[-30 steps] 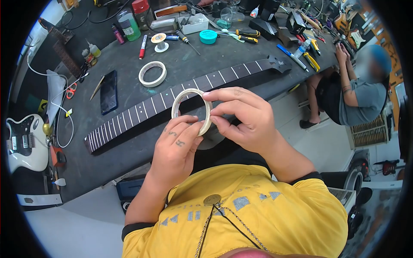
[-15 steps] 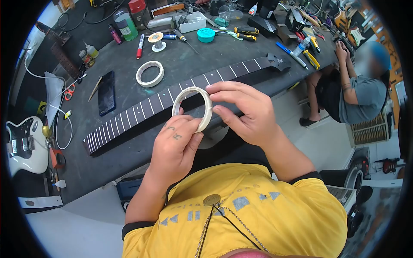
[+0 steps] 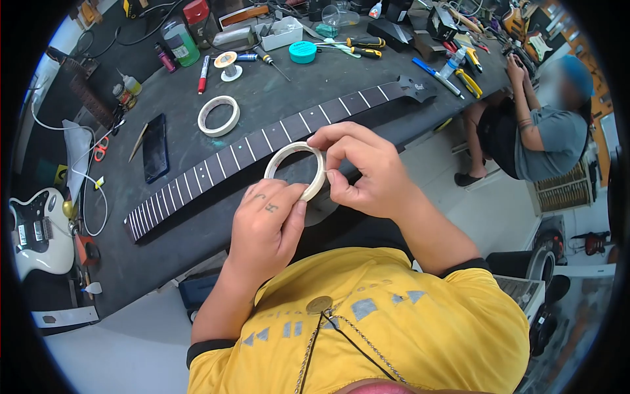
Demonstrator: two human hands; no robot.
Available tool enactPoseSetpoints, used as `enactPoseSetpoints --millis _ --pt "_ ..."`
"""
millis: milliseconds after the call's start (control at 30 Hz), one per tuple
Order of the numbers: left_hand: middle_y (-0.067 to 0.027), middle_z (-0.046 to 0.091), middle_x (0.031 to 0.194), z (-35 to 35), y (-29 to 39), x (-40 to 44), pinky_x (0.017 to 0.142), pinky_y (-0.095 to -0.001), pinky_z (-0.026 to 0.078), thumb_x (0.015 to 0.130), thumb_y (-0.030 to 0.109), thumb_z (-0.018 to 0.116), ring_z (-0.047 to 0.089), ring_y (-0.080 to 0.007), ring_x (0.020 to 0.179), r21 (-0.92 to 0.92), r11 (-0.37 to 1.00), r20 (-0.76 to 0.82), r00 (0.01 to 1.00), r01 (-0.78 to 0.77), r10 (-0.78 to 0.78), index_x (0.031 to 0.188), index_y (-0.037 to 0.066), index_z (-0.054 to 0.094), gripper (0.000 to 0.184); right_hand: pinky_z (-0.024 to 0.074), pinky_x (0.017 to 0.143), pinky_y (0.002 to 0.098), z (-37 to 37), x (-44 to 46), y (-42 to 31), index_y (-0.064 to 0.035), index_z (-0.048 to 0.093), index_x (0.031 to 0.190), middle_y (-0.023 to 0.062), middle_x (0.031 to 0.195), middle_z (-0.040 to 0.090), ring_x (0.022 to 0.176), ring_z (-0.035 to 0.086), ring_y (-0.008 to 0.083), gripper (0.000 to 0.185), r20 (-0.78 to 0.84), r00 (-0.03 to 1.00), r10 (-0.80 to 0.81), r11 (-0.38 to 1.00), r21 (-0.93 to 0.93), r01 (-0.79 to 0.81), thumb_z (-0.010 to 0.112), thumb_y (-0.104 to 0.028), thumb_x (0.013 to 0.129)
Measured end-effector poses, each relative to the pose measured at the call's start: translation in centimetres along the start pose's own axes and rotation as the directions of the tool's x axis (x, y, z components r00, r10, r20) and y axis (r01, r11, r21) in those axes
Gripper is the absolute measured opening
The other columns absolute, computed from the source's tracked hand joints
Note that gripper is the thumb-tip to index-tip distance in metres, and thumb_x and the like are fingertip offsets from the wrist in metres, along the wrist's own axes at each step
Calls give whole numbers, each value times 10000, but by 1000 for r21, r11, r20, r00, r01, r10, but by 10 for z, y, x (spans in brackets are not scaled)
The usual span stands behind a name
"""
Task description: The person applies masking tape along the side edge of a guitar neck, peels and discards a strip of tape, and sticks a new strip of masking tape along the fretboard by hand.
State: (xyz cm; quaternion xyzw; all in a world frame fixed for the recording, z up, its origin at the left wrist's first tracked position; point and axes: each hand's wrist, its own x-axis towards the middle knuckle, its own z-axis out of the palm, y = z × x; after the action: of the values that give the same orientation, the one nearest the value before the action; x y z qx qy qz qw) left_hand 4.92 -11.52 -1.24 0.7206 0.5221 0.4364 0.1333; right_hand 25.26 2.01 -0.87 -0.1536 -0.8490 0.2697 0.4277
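A roll of cream masking tape (image 3: 319, 182) is upright in front of me, above the near edge of the workbench. My left hand (image 3: 268, 220) grips its lower rim between thumb and fingers. At the right side of the roll, my right hand (image 3: 367, 172) has its fingers curled, with thumb and index finger pinched against the tape's outer edge. Whether a loose tape end is between them is too small to tell. Just beyond both hands a guitar neck (image 3: 226, 162) with a dark fretboard lies diagonally along the bench. A second masking tape roll (image 3: 220, 133) lies flat behind it.
On the workbench (image 3: 184, 125) are a phone (image 3: 155, 149), a solder spool (image 3: 227, 64), a red marker (image 3: 203, 75), a turquoise tub (image 3: 302, 52) and several screwdrivers and pliers. A white guitar body (image 3: 56, 246) is at left. Another person (image 3: 548, 134) sits at right.
My right hand's fingers have curled in from a more stretched pose, pinching at the roll's right edge. My left hand keeps its grip. The view has shifted slightly.
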Motion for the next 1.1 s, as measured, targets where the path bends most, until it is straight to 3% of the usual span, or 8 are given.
enactPoseSetpoints --millis 133,333,433,600,700,800,1000,1100 --pt "-171 738 978 10 -5 -1 923 -516 570 965 -9 733 719 -403 938 62 998 11 999 -33 32 1132 -27 751 169 597 990 434 -5 -10 5 -37 681 924 129 1315 752 1163 722 333 183 39 996 75 991 108 -79 846 -53 846" --pt "-136 723 949 13 5 1 900 -473 490 980 52 764 706 -349 941 280 959 14 999 -33 31 1106 21 751 130 548 1071 447 -21 -17 13 -59 704 913 106 1331 758 1254 671 337 166 45 999 26 998 -63 -23 862 -91 872" --pt "-116 710 939 0 -4 -2 907 -460 448 990 99 781 692 -325 939 498 867 -7 1000 -10 16 1080 40 738 116 516 1114 458 -48 -23 28 -82 708 909 86 1320 773 1268 670 330 129 -83 990 118 982 -138 -129 834 -109 900" --pt "-108 696 953 -44 -31 -32 951 -487 430 1013 110 771 676 -329 958 662 749 -13 1000 -5 18 1112 44 726 127 502 1125 427 -96 -41 93 -44 696 961 95 1321 771 1294 677 318 122 -266 945 190 915 -301 -269 795 -114 966" --pt "-116 720 1045 -80 -44 -68 1040 -508 420 1032 133 763 688 -324 1068 773 633 -6 999 32 -42 1147 40 724 153 507 1110 415 -112 -51 133 -35 694 971 108 1309 772 1277 689 316 129 -361 909 209 879 -338 -336 785 -124 989" --pt "-108 724 1089 -128 -69 -115 1082 -524 394 1036 154 758 688 -309 1107 872 483 -52 996 77 -66 1166 55 714 169 524 1076 394 -115 -58 156 -21 695 976 124 1250 782 1212 719 312 140 -430 877 216 860 -341 -379 780 -128 1006" --pt "-120 748 1182 -187 -113 -217 1135 -525 368 1115 218 679 688 -311 1205 915 146 -345 918 375 -194 1224 70 760 200 543 1071 396 -96 -57 170 -16 717 1020 132 1207 780 1175 734 300 130 -454 880 141 827 -435 -357 779 -131 1024" --pt "-86 760 1106 -179 -120 -222 1109 -511 369 1094 267 709 693 -292 1183 881 187 -414 899 436 -144 1164 88 792 209 537 1093 401 -91 -60 182 11 737 1085 131 1252 781 1199 724 278 156 -466 871 158 813 -439 -382 760 -143 1074"
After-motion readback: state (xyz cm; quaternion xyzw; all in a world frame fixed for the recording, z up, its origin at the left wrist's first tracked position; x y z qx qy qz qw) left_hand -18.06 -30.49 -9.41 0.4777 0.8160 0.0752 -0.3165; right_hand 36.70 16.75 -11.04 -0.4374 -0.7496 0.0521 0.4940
